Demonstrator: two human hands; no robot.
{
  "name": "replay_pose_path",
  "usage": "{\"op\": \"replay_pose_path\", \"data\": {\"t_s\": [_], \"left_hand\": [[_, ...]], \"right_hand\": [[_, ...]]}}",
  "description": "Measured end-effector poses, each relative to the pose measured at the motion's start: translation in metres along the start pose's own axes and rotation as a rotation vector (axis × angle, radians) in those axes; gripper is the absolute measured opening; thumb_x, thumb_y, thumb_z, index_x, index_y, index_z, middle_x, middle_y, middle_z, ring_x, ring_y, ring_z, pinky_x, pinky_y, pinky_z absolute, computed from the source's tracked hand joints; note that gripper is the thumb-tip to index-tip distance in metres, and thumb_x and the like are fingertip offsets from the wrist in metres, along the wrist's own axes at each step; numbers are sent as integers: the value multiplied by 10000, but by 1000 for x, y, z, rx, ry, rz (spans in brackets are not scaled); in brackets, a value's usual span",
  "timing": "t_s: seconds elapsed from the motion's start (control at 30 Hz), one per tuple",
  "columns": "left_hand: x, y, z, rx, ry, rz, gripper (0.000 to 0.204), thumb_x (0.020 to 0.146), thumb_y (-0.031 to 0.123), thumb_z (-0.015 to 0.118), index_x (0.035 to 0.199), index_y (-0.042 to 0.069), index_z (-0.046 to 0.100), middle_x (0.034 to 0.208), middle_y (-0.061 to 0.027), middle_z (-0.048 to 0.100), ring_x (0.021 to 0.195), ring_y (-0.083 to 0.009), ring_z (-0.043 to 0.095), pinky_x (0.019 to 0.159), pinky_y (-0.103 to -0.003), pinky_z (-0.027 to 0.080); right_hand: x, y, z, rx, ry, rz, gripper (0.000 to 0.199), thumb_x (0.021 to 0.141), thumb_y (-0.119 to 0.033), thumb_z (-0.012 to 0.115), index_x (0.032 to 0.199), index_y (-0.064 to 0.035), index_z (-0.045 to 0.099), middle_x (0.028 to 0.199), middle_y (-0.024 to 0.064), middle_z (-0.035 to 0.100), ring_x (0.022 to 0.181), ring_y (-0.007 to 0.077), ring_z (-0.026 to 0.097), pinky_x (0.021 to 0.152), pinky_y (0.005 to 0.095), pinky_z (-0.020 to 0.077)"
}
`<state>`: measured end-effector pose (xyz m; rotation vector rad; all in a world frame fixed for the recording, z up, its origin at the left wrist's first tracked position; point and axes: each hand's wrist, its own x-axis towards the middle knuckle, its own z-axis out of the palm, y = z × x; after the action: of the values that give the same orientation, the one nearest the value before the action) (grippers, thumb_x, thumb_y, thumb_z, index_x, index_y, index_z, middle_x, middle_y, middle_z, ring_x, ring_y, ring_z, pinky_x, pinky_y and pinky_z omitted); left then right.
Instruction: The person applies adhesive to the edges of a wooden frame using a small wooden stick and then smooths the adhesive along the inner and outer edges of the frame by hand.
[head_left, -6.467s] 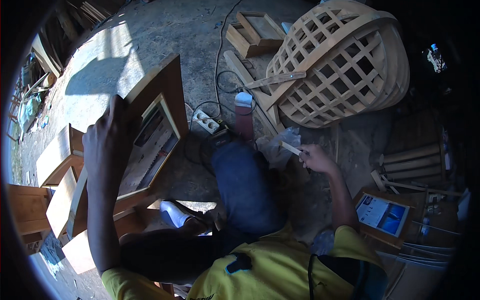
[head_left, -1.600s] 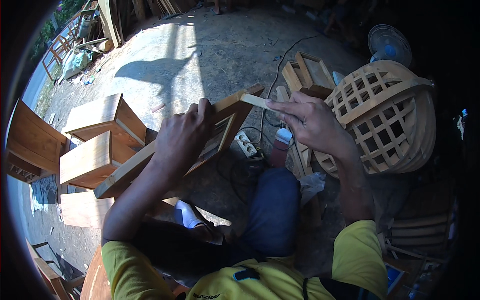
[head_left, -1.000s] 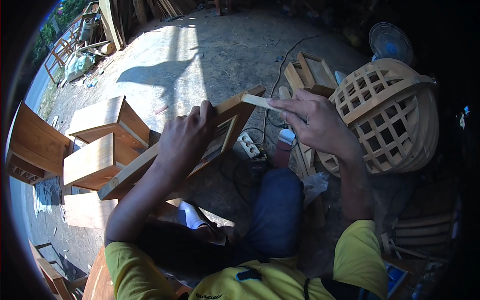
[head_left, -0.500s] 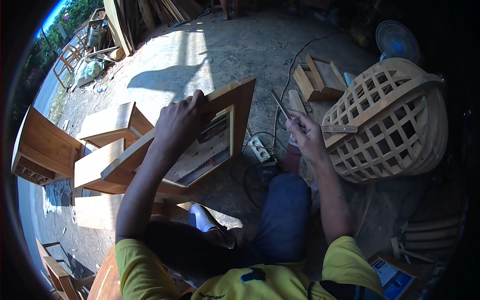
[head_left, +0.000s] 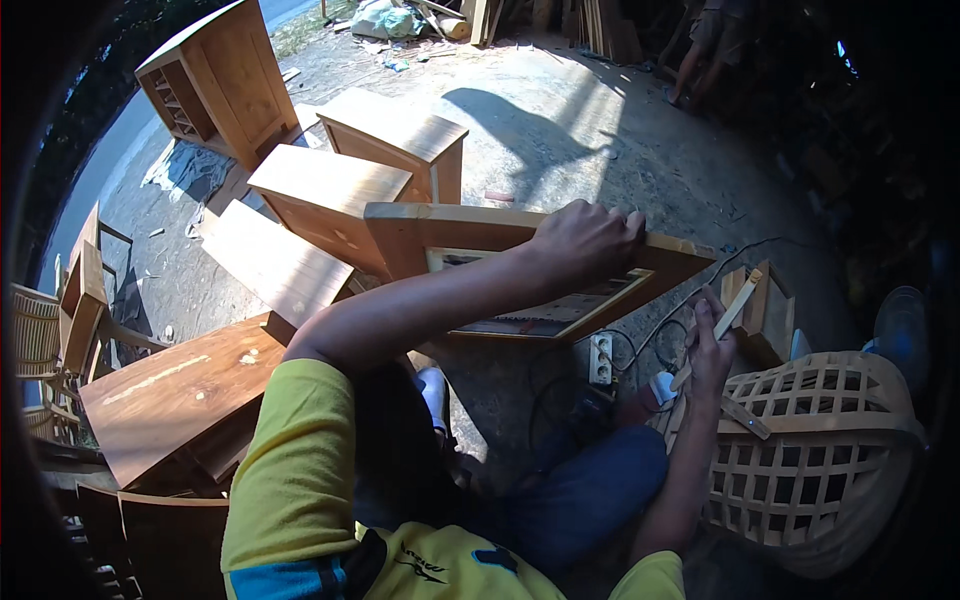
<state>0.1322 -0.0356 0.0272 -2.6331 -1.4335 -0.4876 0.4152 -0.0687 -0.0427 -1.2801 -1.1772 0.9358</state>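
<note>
My left hand (head_left: pixel 588 242) is closed over the top edge of a broad wooden frame (head_left: pixel 480 224), which stands tilted before me. Inside its pale inner border sits a glossy panel (head_left: pixel 535 310), partly hidden behind my left forearm; I cannot tell whether it is a picture or a mirror. To the right of the frame, my right hand (head_left: pixel 708 352) grips a thin, flat wooden strip (head_left: pixel 738 302). The strip points up and away from my fingers, apart from the frame.
Wooden cabinets (head_left: pixel 330 172) stand at the left, beyond a reddish wooden top (head_left: pixel 185 395). A white power strip (head_left: pixel 600 360) lies on the floor. At the right are a latticed wooden piece (head_left: pixel 810 450), a small wooden box (head_left: pixel 775 310) and a fan (head_left: pixel 902 325). Someone's legs (head_left: pixel 693 65) show at the back.
The view has swung left, so the surroundings sit further right. The frame's top edge now lies nearly level in view, and the strip in my right hand has turned from leaning left to leaning right.
</note>
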Motion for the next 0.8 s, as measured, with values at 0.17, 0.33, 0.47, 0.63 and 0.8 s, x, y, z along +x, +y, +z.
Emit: {"op": "replay_pose_path", "data": {"t_s": [0.17,0.33,0.47,0.63,0.8], "left_hand": [[-10,-4,9,-29,156,13,323,1010,311,576,1115,7,551,951,-176,698,681,-318,737,508,-448,562],[-24,-3,-3,-2,52,-35,322,973,284,620,1135,11,566,994,-171,686,769,-332,741,618,-456,584],[-61,-24,-23,62,332,86,371,907,271,716,1160,38,577,1044,-144,633,950,-318,701,829,-464,554],[-175,12,-139,-1029,210,352,303,945,278,749,1079,15,681,1075,-185,693,1024,-359,694,890,-442,551],[-217,96,-127,-1828,240,765,265,1022,204,670,1037,-60,699,948,-178,715,928,-374,704,852,-457,569]], "right_hand": [[31,-1,17,205,-132,25,502,1006,-376,688,1356,-33,582,1153,65,682,675,43,583,432,161,309],[45,5,19,182,-207,65,410,1018,-403,668,1238,-65,594,1143,77,686,762,103,699,404,165,299],[45,8,15,161,-189,61,405,1028,-400,651,1239,-57,602,1131,59,684,762,107,699,407,169,298],[46,5,23,160,-208,37,481,993,-452,691,1227,-44,592,1047,47,672,794,122,724,413,171,300],[54,14,19,189,-166,37,481,1000,-448,681,1267,-63,571,1132,53,642,803,134,715,411,177,304]]}}
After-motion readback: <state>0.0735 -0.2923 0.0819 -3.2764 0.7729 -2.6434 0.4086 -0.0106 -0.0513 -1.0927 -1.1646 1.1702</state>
